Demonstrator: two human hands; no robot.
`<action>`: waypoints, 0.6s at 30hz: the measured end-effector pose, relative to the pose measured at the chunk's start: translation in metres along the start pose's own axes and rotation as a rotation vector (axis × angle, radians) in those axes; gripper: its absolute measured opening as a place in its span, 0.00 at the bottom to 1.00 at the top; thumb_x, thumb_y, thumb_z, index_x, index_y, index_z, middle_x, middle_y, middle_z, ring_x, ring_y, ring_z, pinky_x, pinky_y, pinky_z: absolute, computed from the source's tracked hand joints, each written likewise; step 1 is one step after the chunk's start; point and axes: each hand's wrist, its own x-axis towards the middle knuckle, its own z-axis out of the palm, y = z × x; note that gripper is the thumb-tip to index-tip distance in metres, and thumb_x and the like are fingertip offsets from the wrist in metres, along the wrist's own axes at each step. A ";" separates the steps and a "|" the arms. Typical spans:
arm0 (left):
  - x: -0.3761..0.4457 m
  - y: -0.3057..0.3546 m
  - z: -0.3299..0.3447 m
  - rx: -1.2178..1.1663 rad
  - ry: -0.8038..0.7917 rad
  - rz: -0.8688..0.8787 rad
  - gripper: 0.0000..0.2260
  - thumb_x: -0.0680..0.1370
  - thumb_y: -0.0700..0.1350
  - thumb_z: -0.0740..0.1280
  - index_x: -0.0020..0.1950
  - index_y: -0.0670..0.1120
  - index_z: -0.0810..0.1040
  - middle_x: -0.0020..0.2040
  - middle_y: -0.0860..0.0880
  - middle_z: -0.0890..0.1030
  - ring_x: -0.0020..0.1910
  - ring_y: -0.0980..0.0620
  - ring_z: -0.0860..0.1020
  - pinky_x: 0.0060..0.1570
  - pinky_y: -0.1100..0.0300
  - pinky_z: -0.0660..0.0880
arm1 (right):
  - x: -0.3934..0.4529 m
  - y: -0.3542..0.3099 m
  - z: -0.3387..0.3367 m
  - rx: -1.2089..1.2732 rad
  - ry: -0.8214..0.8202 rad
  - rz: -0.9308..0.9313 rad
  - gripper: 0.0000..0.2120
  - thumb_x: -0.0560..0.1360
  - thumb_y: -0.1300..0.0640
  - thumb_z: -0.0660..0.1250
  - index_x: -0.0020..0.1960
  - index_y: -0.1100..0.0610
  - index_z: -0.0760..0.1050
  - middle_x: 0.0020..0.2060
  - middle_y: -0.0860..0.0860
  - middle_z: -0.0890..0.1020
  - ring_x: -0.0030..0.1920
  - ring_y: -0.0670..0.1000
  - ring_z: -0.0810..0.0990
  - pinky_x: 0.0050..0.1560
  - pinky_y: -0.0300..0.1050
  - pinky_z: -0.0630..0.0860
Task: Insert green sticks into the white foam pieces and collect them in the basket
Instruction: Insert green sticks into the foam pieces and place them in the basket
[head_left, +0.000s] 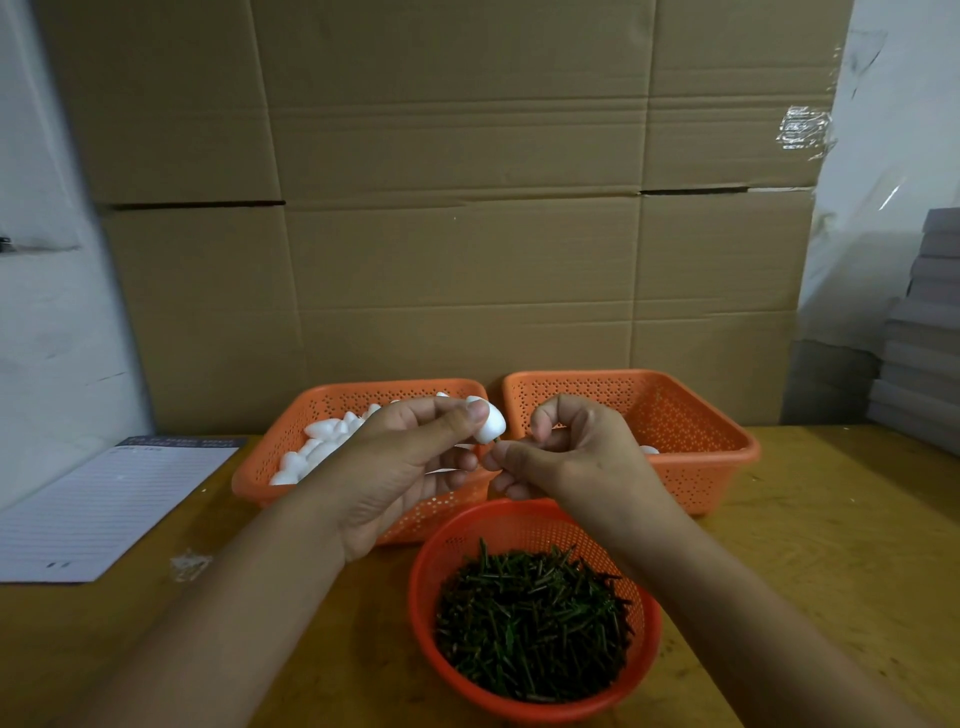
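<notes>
The counter (831, 519) is yellow-brown wood, with big cardboard boxes (457, 208) stacked behind it. A lined pad (104, 509) lies at the left. The left hand (410, 457) pinches a white foam piece (488, 423) above the left basket (260, 467). The right hand (571, 457) pinches a green stick (500, 442) touching it. More sticks fill the round bowl (426, 597).

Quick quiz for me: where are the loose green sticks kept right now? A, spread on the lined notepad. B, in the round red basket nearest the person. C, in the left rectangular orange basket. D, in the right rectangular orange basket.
B: the green sticks are heaped in the round red basket at the front, below both hands.
</notes>
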 end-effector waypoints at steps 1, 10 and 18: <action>0.000 0.000 0.000 0.005 0.003 -0.001 0.18 0.66 0.55 0.76 0.50 0.45 0.87 0.45 0.47 0.83 0.38 0.57 0.79 0.40 0.64 0.78 | 0.000 0.000 0.000 -0.001 0.001 0.000 0.13 0.75 0.69 0.70 0.41 0.59 0.67 0.37 0.62 0.85 0.33 0.52 0.84 0.35 0.40 0.81; -0.001 -0.001 0.001 0.042 0.034 0.007 0.22 0.67 0.55 0.75 0.55 0.43 0.85 0.47 0.46 0.84 0.38 0.56 0.79 0.40 0.64 0.78 | 0.000 0.000 0.000 0.004 0.007 0.003 0.12 0.75 0.70 0.70 0.42 0.60 0.68 0.37 0.62 0.86 0.34 0.52 0.84 0.36 0.40 0.82; -0.002 0.004 -0.004 0.054 0.004 0.054 0.15 0.71 0.56 0.76 0.51 0.47 0.87 0.46 0.46 0.81 0.39 0.58 0.79 0.40 0.65 0.77 | 0.004 0.005 -0.003 -0.050 -0.050 0.080 0.06 0.78 0.59 0.69 0.51 0.62 0.80 0.41 0.56 0.87 0.39 0.51 0.85 0.38 0.38 0.80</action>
